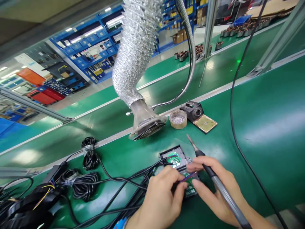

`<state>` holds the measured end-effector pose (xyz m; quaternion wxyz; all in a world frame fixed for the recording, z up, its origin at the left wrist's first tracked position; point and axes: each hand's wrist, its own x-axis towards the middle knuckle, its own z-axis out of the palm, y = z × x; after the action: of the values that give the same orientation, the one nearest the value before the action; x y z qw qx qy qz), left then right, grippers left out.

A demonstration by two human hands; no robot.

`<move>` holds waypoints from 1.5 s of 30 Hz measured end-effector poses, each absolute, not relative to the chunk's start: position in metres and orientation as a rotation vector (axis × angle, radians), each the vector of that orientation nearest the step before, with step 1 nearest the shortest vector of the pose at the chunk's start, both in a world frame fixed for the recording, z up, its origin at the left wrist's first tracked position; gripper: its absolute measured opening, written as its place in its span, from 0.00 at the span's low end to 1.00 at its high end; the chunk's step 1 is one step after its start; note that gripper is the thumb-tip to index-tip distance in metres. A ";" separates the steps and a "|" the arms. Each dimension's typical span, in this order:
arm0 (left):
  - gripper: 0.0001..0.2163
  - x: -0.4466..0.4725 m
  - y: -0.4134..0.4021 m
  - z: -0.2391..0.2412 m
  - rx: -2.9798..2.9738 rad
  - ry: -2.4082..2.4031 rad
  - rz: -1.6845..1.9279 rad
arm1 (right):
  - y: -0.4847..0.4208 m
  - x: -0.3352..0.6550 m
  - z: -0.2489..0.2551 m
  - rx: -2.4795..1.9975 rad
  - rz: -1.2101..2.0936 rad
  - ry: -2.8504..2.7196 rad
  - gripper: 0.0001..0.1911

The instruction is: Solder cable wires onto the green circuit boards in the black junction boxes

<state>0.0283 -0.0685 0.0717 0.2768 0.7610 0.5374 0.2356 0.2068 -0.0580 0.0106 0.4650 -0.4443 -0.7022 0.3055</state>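
The right hand [218, 187] is gripping a soldering iron [215, 178], fingers wrapped closed around its dark handle. The iron's long axis is running on a diagonal, from the lower right by the wrist up toward the upper left, and its metal tip is pointing up and away from the person, hanging in the air above the black fixture [177, 159] rather than touching it. That fixture is sitting on the green mat [262, 127] just ahead of both hands, with a green circuit board showing inside it.

The left hand [159, 197] is curling in from the lower left, thumb and fingers pinched narrowly on thin coloured wires [186, 178] right at the near edge of the fixture. The right forefinger is meeting those wires too, so the two hands are almost touching over the board.

Black cables [124, 181] are trailing off to the left from the fixture, past coiled bundles [89, 156]. Further back, the silvery extraction hose [138, 63] is ending in a clear funnel, mouth facing the work. Beside it are standing a small tin [178, 119] and the iron stand [197, 114] with its yellow sponge.
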 end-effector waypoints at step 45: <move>0.08 0.039 -0.058 0.030 2.502 1.449 0.048 | -0.088 0.251 0.019 -0.965 0.628 -1.860 0.14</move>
<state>0.0386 -0.0575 0.0305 0.1245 0.8586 0.4970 0.0164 0.2511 -0.0884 0.0192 0.4590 -0.3919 -0.7554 0.2551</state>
